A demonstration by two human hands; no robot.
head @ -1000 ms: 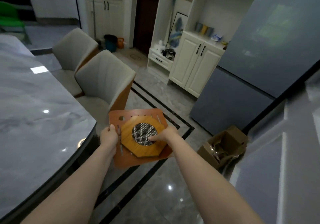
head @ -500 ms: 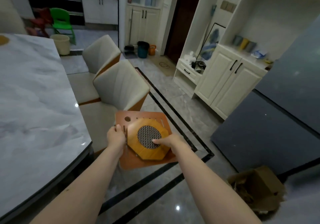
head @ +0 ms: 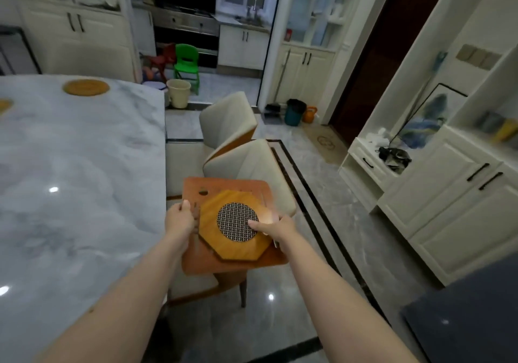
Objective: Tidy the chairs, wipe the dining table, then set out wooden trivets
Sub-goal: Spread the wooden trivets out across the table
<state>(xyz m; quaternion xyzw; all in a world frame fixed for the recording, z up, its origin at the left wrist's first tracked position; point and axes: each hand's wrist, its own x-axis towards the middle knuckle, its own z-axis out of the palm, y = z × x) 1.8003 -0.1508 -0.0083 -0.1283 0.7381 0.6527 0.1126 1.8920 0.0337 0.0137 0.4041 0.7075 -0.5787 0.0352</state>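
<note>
As the view has swung left toward the worktop (head: 84, 166), two round trivets (head: 85, 87) already lie at its far end. Both hands, left (head: 179, 219) and right (head: 276, 229), still grip a stack (head: 235, 219) with curled fingers, so setting-out seems underway.

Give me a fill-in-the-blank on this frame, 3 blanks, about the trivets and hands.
1. The octagonal trivet lies on top of a larger ____ trivet.
2. The right hand puts its thumb on the octagonal trivet's round ____ insert.
3. A round trivet already lies on the marble ____.
The left hand grips the stack's left edge.

Missing words: square; mesh; table
</note>
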